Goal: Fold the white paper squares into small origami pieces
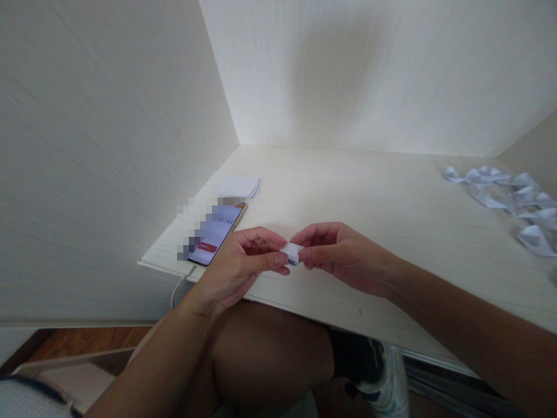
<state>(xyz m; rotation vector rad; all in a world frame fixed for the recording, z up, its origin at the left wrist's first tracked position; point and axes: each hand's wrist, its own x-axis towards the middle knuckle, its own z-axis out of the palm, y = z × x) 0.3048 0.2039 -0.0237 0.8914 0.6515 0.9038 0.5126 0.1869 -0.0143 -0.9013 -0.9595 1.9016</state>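
Both hands meet just above the desk's (391, 232) near edge, left hand (237, 264) and right hand (339, 252) each pinched shut on a small folded paper (292, 253), apparently to crease it; phone (216, 233) and paper stack (240, 187) lie left, finished folds (513, 203) far right.

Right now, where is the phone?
In the head view, the phone lies on the desk, left of the left hand, in front of a paper stack.
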